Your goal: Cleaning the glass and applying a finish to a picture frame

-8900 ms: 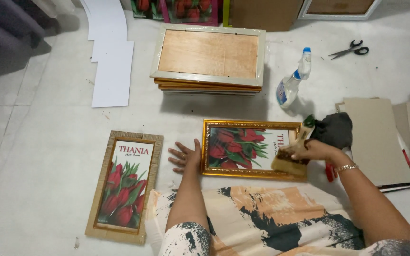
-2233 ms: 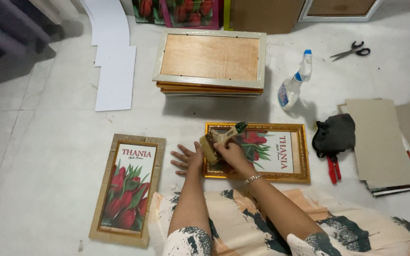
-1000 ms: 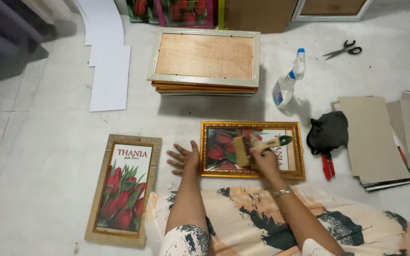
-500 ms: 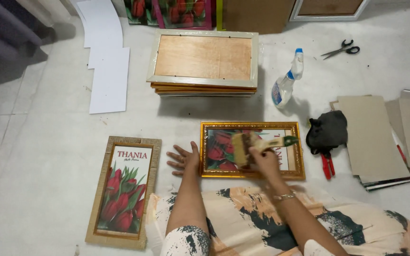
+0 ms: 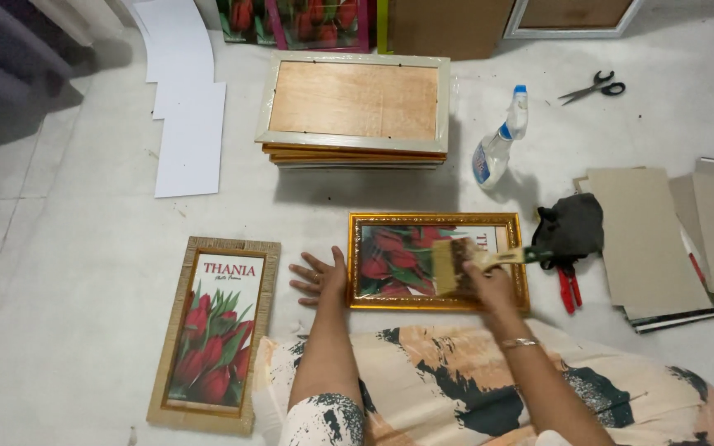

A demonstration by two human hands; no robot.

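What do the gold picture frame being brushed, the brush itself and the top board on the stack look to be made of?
Gold rectangular picture frame: looks like moulded wood or plastic with shiny gilt paint; which one is unclear. Flat paintbrush in the right hand: pale bristles and a light handle, probably wood. Brown backing board on the stack: matt, faintly grained, likely plywood or hardboard. The left hand rests at the frame's edge.

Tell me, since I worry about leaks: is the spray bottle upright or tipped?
Upright: the spray bottle stands on its base on the floor, nozzle on top.

Flat gold-framed tulip picture (image 5: 406,260) under wide paintbrush (image 5: 456,264)
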